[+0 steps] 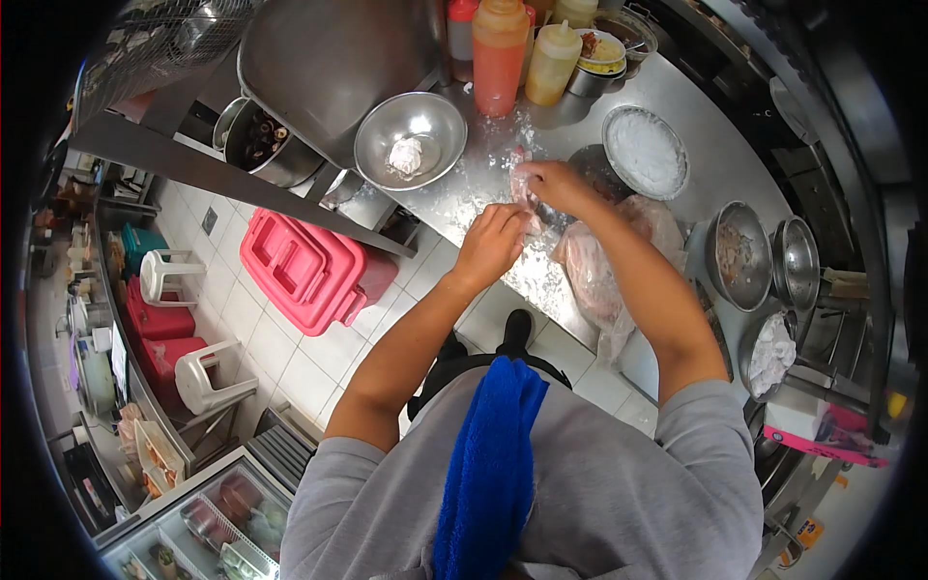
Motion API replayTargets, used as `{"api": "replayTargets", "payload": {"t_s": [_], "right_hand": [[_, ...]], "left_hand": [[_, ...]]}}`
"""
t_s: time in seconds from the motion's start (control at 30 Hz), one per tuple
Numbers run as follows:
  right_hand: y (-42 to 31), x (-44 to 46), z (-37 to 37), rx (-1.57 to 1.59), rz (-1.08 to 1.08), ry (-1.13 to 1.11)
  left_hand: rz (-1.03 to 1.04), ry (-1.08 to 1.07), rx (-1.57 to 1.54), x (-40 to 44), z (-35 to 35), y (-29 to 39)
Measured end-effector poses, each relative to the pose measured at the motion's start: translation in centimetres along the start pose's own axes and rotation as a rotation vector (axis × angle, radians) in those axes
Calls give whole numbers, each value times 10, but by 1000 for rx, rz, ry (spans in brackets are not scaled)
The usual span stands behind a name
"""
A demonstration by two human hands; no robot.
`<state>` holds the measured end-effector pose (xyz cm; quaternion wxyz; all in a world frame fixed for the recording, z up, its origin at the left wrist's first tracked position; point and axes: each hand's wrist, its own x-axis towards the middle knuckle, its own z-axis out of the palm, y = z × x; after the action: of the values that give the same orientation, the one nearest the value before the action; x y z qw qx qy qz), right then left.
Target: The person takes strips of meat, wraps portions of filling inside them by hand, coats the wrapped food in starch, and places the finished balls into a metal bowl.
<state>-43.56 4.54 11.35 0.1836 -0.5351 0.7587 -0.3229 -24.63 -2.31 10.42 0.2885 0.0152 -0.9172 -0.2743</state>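
A pale pink strip of raw meat (522, 186) lies over the flour-dusted steel counter (440, 201). At its near end the fingers of my left hand (491, 240) are closed on it. My right hand (559, 186) pinches it farther up, the fingertips partly hidden behind the hand. Close to my right forearm, a clear plastic bag (592, 280) of raw pinkish meat rests on the counter. A steel bowl (372, 145) with a small white floury lump stands to the left. Beyond my right hand sits a round bowl of white flour (646, 153).
Squeeze bottles (501, 63) and small tubs (601, 53) stand at the back. Steel bowls (739, 253) line the right side, one holding white coated pieces (773, 353). A steel pot (275, 150) is at the left. A red lidded bin (309, 271) stands on the tiled floor.
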Motion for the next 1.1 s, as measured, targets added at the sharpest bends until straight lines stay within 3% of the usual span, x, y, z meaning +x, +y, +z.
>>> {"api": "replayTargets", "payload": {"t_s": [0.03, 0.07, 0.13, 0.17, 0.23, 0.37, 0.53, 0.7, 0.87, 0.97, 1.1], "right_hand": [[-5, -4, 2, 16, 43, 172], [-7, -10, -2, 17, 44, 170], [-42, -26, -28, 127, 284, 93], [-40, -37, -24, 127, 283, 91], [-32, -58, -13, -32, 31, -28], [-29, -65, 2, 26, -9, 33], [-24, -59, 4, 145, 164, 65], [-18, -54, 8, 238, 96, 95], [-10, -44, 12, 245, 158, 41], [-12, -38, 13, 231, 302, -32], [-17, -41, 14, 158, 419, 87]], "left_hand": [[-1, -1, 0, 0, 1, -1], [-12, 12, -11, 0, 1, -1], [-30, 23, -22, -3, 2, -2], [-52, 20, -37, -4, 2, -3], [-76, 23, -52, -6, 4, -4], [-145, 44, -114, -13, 12, -6], [-139, 15, -101, -14, 9, -4], [-161, 126, -80, -12, 10, 2], [-62, 31, 48, -8, 3, 5], [-34, 6, 43, -3, 4, 2], [-3, -22, 54, -1, 6, 0]]}}
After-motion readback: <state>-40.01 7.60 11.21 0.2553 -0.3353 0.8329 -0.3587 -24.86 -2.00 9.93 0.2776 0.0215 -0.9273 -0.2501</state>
